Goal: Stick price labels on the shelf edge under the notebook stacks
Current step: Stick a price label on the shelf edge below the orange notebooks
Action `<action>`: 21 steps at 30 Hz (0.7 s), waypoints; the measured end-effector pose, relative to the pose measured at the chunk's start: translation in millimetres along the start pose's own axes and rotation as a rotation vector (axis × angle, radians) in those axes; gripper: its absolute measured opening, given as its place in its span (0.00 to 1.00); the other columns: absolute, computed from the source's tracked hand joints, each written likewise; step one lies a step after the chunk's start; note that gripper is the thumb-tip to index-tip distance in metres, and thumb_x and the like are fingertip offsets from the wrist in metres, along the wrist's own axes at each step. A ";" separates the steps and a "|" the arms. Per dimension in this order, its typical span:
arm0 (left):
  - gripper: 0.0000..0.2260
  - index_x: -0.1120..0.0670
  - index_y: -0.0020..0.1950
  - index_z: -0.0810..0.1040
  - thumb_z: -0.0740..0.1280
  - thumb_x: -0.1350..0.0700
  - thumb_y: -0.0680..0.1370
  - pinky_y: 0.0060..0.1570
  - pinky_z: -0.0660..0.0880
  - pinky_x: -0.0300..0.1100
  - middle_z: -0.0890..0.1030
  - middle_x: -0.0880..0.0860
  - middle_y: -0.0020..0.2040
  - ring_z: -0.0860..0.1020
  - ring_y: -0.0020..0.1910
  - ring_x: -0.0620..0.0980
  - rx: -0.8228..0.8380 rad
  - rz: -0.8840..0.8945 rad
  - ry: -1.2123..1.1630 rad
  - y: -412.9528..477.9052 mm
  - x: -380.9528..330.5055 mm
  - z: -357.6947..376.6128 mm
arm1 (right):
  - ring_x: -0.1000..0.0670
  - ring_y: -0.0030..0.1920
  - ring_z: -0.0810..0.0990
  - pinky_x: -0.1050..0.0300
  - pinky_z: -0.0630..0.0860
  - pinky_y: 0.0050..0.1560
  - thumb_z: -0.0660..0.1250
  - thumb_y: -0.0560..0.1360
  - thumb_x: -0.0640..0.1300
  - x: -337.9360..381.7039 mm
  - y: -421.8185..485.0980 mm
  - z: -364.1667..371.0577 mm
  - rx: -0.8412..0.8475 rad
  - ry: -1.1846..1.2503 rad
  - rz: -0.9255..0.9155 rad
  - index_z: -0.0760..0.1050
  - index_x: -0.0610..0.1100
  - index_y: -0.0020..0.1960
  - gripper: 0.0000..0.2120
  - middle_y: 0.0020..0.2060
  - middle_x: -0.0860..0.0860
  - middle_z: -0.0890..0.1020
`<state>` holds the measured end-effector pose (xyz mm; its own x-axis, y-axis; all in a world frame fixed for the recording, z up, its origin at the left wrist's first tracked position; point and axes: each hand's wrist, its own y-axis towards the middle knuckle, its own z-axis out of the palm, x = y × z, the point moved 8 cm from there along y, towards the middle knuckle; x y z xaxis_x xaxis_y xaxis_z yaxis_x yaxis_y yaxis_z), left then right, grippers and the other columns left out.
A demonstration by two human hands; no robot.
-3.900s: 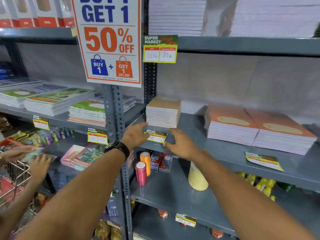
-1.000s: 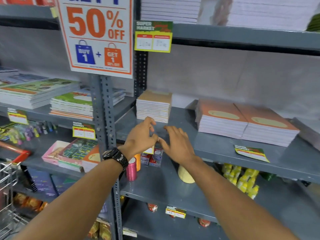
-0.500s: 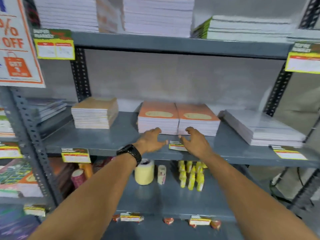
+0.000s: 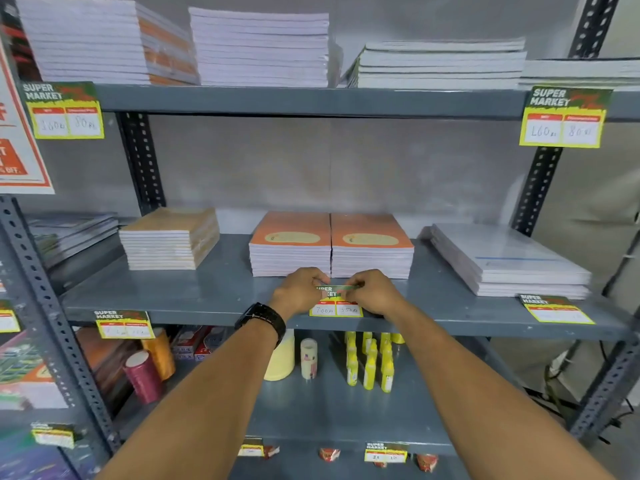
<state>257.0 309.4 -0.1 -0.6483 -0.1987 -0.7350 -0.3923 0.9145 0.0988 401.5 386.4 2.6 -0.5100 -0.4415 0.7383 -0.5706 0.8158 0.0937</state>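
A grey metal shelf [image 4: 214, 299] with perforated uprights stands against a plain grey wall; on it lie the orange notebook stacks [image 4: 330, 245], two side by side, which serve here as the landmark. Left of them sits a brown-covered stack [image 4: 169, 239]; right of them, a pale plastic-wrapped stack [image 4: 505, 261]; above them, on the upper shelf, taller white stacks [image 4: 259, 46]; below them, on the lower shelf, yellow bottles [image 4: 369, 362] and spools. A fixed label [image 4: 124, 323] hangs on the shelf edge down-left of the orange stacks, and another label [image 4: 556, 308] lies flat on the shelf to their right.

Half a second ago the hands were spread flat on the shelf at either side of the price label [image 4: 336, 301], which lay on the surface; now it is turned down over the front edge — its prices facing out — directly under the seam between the two orange stacks.

The left hand [image 4: 299, 289] (a black watch on its wrist) and the right hand [image 4: 375, 292] both have their fingers curled in, pinching the label's top strip from either end and touching the shelf edge.
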 end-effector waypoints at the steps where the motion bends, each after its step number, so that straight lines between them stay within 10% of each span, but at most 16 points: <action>1: 0.08 0.50 0.52 0.81 0.70 0.61 0.75 0.57 0.77 0.45 0.81 0.51 0.58 0.78 0.55 0.49 -0.013 0.006 -0.038 -1.3 -0.2 -1.3 | 0.50 0.43 0.81 0.56 0.77 0.43 0.75 0.70 0.42 0.8 -1.9 -0.6 0.003 0.050 0.004 0.83 0.43 0.46 0.06 0.43 0.48 0.85; 14: 0.06 0.49 0.46 0.81 0.74 0.59 0.73 0.32 0.74 0.30 0.82 0.44 0.39 0.79 0.34 0.37 -0.152 0.207 -0.176 -69.6 -13.8 -23.6 | 0.55 0.44 0.82 0.60 0.78 0.43 0.74 0.71 0.42 22.2 -58.9 -2.9 -0.022 0.109 -0.213 0.83 0.50 0.46 0.05 0.41 0.54 0.85; 21: 0.04 0.51 0.48 0.82 0.71 0.58 0.75 0.40 0.69 0.25 0.83 0.44 0.44 0.77 0.41 0.40 -0.150 0.326 0.113 -85.6 -16.0 -5.2 | 0.55 0.41 0.81 0.57 0.78 0.46 0.73 0.70 0.39 10.6 -76.2 18.3 -0.058 -0.047 -0.223 0.82 0.51 0.43 0.07 0.38 0.55 0.84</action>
<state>297.6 232.4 6.7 -0.8193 0.0491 -0.5712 -0.2394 0.8760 0.4187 427.8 312.7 -8.9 -0.4055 -0.6291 0.6631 -0.6355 0.7155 0.2902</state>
